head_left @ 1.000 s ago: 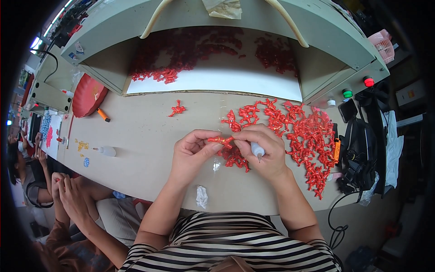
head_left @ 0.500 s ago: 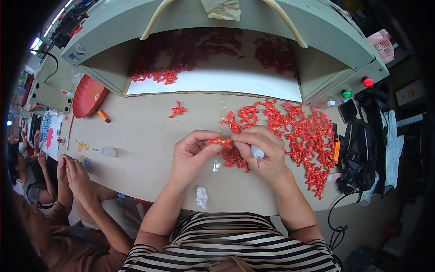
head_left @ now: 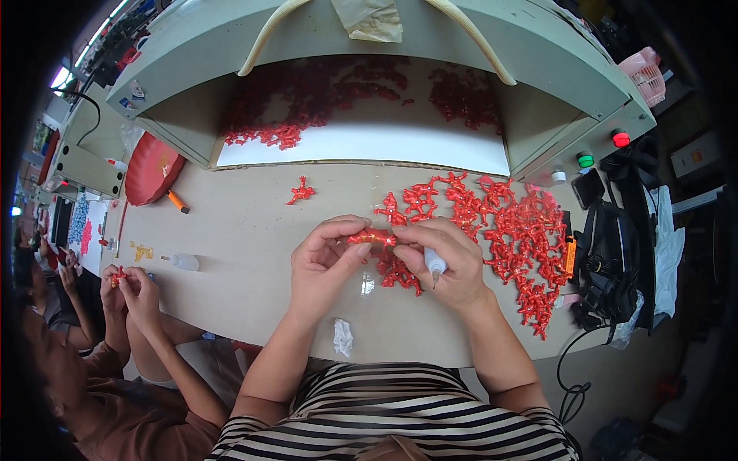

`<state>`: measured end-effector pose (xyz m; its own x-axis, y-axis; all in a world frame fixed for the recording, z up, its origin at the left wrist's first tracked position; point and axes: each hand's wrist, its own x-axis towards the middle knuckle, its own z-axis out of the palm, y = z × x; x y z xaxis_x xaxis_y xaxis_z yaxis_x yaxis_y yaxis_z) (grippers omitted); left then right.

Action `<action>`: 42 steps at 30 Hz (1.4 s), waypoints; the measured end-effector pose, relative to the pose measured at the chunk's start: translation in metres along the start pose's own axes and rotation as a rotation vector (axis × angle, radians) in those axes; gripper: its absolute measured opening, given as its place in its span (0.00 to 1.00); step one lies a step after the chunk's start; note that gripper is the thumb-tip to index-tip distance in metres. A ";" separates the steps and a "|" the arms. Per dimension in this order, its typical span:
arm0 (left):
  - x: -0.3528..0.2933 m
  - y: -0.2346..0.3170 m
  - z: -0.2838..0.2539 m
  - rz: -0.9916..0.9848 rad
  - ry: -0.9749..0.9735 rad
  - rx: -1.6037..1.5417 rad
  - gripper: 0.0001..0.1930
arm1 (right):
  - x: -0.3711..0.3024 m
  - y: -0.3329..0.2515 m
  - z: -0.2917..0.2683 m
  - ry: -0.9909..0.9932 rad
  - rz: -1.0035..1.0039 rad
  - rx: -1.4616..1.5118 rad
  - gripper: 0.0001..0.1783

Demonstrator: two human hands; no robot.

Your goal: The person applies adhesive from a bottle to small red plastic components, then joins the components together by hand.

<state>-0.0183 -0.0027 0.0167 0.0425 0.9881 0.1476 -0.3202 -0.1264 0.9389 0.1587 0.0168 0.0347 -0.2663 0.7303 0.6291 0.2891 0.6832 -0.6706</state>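
My left hand (head_left: 321,260) pinches a small glossy red figurine (head_left: 375,238) with gold-coloured marks, at chest height over the table. At the figurine's right end are the thumb and forefinger of my right hand (head_left: 455,257). Tucked in the same right hand is a small translucent needle-tip bottle (head_left: 434,261), its thin tip pointing down toward me. Behind and right of my hands lies a wide spread of similar red figurines (head_left: 530,238). One red figurine (head_left: 301,190) lies apart, farther left. A crumpled white tissue (head_left: 343,336) is near the table's front edge.
A hooded bench unit (head_left: 369,157) at the back holds more red pieces (head_left: 284,127). On the left are a red dish (head_left: 154,170), an orange marker (head_left: 177,202) and another bottle (head_left: 184,262). A co-worker's hands (head_left: 131,290) work there. A black bag (head_left: 607,253) lies at right.
The figurine has turned between my fingers and now shows a broader side with gold marks. The bottle stays in my right hand. At left, the co-worker's hands have shifted.
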 end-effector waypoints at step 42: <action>0.006 0.004 -0.004 -0.265 0.057 -0.355 0.15 | -0.003 -0.002 0.009 -0.039 0.171 0.023 0.09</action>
<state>-0.0230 0.0034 0.0200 0.1179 0.9868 -0.1106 -0.6111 0.1599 0.7753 0.1503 0.0128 0.0306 -0.2507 0.8349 0.4900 0.3118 0.5488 -0.7756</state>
